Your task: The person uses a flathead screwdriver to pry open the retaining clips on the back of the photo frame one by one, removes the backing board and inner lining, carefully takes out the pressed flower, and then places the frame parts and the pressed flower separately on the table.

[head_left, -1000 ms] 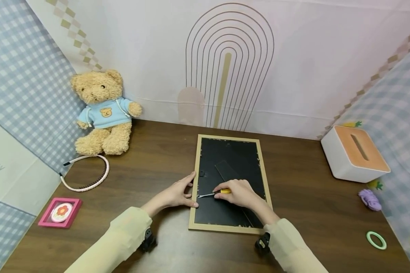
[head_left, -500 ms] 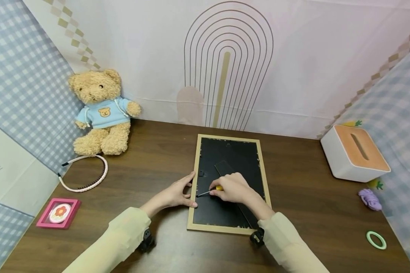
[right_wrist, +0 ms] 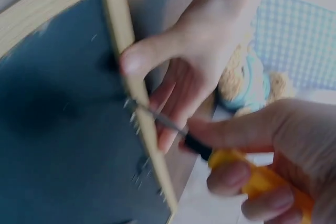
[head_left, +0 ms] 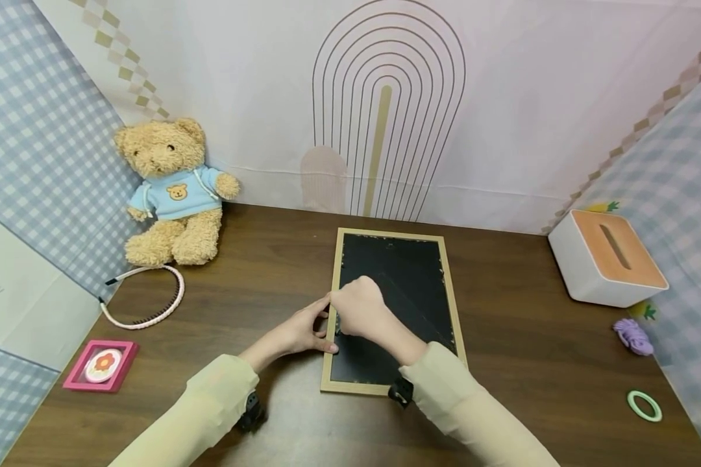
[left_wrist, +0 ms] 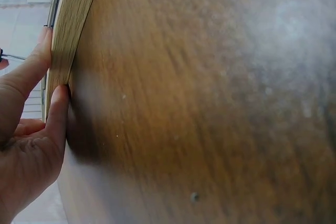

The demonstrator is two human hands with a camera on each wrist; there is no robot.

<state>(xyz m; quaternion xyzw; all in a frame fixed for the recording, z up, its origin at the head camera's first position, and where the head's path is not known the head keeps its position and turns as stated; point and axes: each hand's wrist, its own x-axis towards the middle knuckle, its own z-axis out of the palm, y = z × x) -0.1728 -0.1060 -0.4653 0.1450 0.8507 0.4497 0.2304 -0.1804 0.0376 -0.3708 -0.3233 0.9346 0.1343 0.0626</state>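
Note:
A picture frame (head_left: 452,305) with a light wood border lies back side up, its black backing board (head_left: 405,272) showing. Against its left border rests my left hand (head_left: 295,334), the thumb over the edge and the fairly straight fingers along the outer side. My right hand (head_left: 362,311) grips a screwdriver (right_wrist: 231,158) with a yellow handle. In the right wrist view the tool's metal shaft (right_wrist: 163,119) reaches to small metal tabs (right_wrist: 131,108) at the border's inner edge. From the head, my right fist hides the screwdriver. The left wrist view shows left fingertips (left_wrist: 59,95) touching the wooden side.
A teddy bear (head_left: 178,194), a headband (head_left: 176,298) and a pink box (head_left: 82,384) are at the left of the brown table (head_left: 257,259). To the right are a tissue box (head_left: 607,259), purple yarn (head_left: 633,337) and a green ring (head_left: 632,405).
My right hand has moved left and a little away from me, turning over the frame's left border, so its back now covers the screwdriver. The left hand has stayed at the border.

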